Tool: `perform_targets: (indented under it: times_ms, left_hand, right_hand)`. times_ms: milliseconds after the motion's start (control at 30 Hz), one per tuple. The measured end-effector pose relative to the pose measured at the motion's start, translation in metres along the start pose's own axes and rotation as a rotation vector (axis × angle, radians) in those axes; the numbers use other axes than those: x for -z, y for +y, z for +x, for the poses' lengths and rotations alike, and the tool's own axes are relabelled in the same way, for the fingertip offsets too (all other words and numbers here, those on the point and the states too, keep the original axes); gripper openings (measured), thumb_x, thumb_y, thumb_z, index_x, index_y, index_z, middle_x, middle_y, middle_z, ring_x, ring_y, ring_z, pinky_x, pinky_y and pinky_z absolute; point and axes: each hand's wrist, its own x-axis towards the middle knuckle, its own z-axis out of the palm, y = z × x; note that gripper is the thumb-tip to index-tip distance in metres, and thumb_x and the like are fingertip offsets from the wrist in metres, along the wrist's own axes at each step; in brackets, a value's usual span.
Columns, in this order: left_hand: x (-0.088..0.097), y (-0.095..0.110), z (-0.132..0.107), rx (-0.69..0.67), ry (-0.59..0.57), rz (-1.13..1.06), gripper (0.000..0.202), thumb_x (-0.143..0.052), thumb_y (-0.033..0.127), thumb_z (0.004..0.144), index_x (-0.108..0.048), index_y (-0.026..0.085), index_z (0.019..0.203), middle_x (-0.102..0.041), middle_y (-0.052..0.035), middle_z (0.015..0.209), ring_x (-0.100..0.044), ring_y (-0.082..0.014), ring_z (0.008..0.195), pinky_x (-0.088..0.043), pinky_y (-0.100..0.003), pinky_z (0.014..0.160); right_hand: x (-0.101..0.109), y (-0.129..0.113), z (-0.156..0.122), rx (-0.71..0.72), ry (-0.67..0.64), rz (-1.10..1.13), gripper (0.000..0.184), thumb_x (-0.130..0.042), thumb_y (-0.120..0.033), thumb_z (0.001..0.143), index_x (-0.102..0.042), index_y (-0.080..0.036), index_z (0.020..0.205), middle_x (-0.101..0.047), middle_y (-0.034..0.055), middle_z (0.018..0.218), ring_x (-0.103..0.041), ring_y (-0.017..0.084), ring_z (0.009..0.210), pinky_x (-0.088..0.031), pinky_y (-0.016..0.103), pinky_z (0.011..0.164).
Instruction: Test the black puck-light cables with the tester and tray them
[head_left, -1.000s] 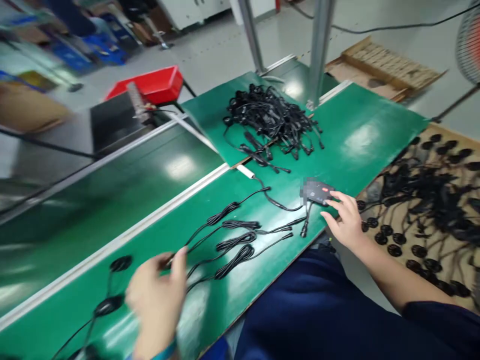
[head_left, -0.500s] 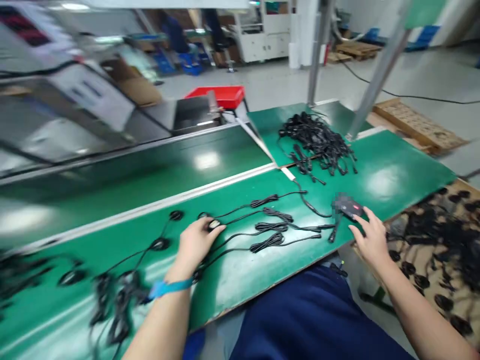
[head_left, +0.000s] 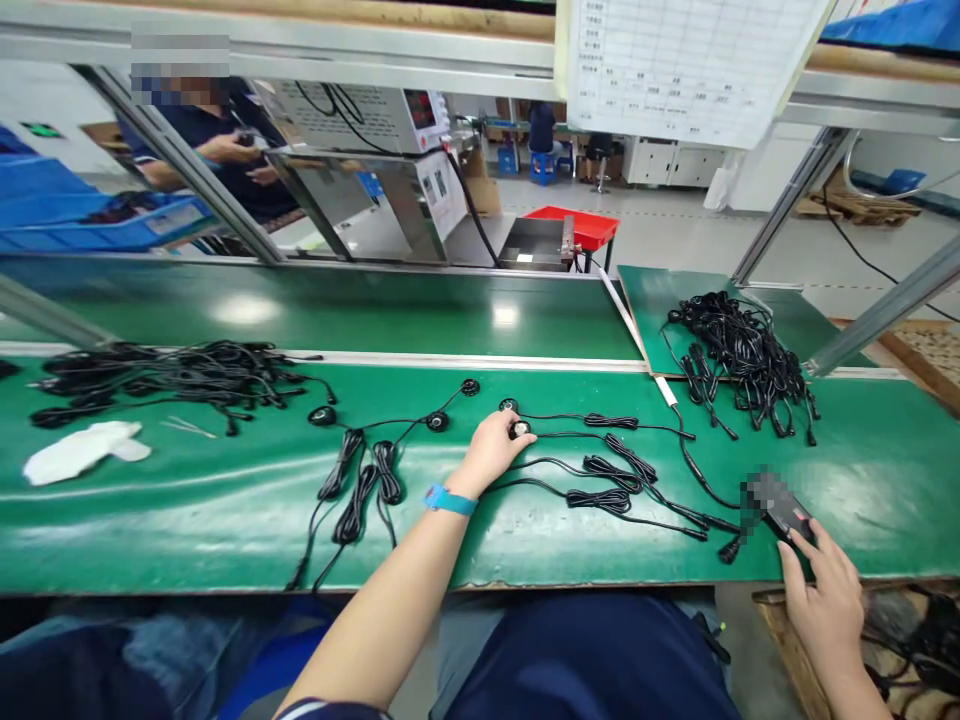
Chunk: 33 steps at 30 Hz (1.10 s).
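My left hand, with a blue wristband, rests on the green bench and its fingers pinch a small round black puck at the end of a black cable. Coiled black cables run from there to the right, toward a small black control box with red marks. My right hand lies at the bench's front edge, fingertips pressed on that box. More puck cables lie left of my left hand.
A heap of black cables sits on a green board at back right, another pile at far left beside a white cloth. A conveyor belt runs behind. A person stands at back left near a metal machine.
The camera has swung left and up. My left hand moved along the cables and now pinches a puck. My right hand stays on the control box.
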Motion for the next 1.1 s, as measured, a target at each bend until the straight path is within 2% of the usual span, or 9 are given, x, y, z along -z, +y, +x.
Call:
perform_targets:
  times_ms: [200, 400, 533, 667, 800, 933, 1100]
  left_hand:
    - [-0.002, -0.003, 0.0, 0.006, 0.013, 0.003, 0.027, -0.08, 0.036, 0.08, -0.06, 0.02, 0.089, -0.063, -0.0035, 0.087, -0.059, -0.0217, 0.084, -0.044, -0.032, 0.075]
    - [0.001, 0.001, -0.005, 0.008, 0.005, 0.009, 0.026, -0.078, 0.038, 0.082, -0.061, 0.019, 0.089, -0.064, -0.0048, 0.088, -0.059, -0.022, 0.083, -0.046, -0.033, 0.076]
    - [0.001, 0.005, -0.009, -0.021, 0.026, 0.014, 0.026, -0.067, 0.043, 0.091, -0.066, 0.017, 0.092, -0.065, -0.0079, 0.09, -0.061, -0.0242, 0.086, -0.048, -0.036, 0.08]
    - [0.0, 0.006, -0.011, -0.063, 0.065, 0.019, 0.025, -0.053, 0.033, 0.1, -0.069, 0.017, 0.092, -0.067, -0.0109, 0.094, -0.062, -0.026, 0.094, -0.049, -0.039, 0.088]
    - [0.001, 0.006, -0.011, -0.091, 0.111, 0.044, 0.019, -0.055, 0.025, 0.097, -0.067, 0.018, 0.084, -0.067, -0.0106, 0.094, -0.06, -0.0263, 0.097, -0.048, -0.04, 0.092]
    - [-0.001, 0.005, -0.011, -0.123, 0.152, 0.036, 0.022, -0.053, 0.023, 0.095, -0.061, 0.02, 0.076, -0.066, -0.0083, 0.086, -0.059, -0.0246, 0.091, -0.048, -0.038, 0.089]
    - [-0.001, -0.002, -0.013, -0.099, 0.242, -0.023, 0.023, -0.049, 0.032, 0.1, -0.061, 0.021, 0.083, -0.067, -0.0053, 0.081, -0.062, -0.0205, 0.077, -0.048, -0.032, 0.076]
  right_hand:
    - [-0.002, 0.001, -0.001, -0.01, 0.008, -0.007, 0.04, -0.053, -0.053, 0.1, -0.072, -0.02, 0.11, -0.062, 0.0142, 0.141, -0.061, 0.037, 0.125, -0.046, 0.055, 0.108]
    - [-0.001, 0.0, 0.006, 0.014, 0.02, -0.049, 0.039, -0.053, -0.051, 0.1, -0.072, -0.017, 0.1, -0.066, 0.0164, 0.135, -0.065, 0.038, 0.119, -0.05, 0.052, 0.102]
    - [-0.005, -0.002, 0.004, -0.014, 0.059, -0.016, 0.035, -0.054, -0.048, 0.1, -0.073, -0.018, 0.102, -0.066, 0.015, 0.135, -0.067, 0.036, 0.116, -0.052, 0.05, 0.098]
    - [-0.009, -0.004, -0.002, -0.06, 0.093, 0.046, 0.03, -0.055, -0.042, 0.099, -0.073, -0.018, 0.105, -0.067, 0.0142, 0.134, -0.067, 0.035, 0.118, -0.051, 0.05, 0.102]
    - [-0.009, -0.007, -0.003, -0.059, 0.112, 0.057, 0.028, -0.057, -0.038, 0.098, -0.073, -0.017, 0.107, -0.067, 0.0149, 0.134, -0.065, 0.036, 0.122, -0.049, 0.05, 0.105]
    - [-0.01, -0.006, -0.003, -0.048, 0.113, 0.056, 0.028, -0.057, -0.038, 0.099, -0.073, -0.017, 0.107, -0.067, 0.0147, 0.134, -0.065, 0.037, 0.122, -0.05, 0.051, 0.106]
    - [-0.011, -0.006, -0.004, -0.037, 0.119, 0.042, 0.025, -0.059, -0.034, 0.099, -0.073, -0.016, 0.108, -0.067, 0.0152, 0.135, -0.066, 0.035, 0.121, -0.05, 0.048, 0.105]
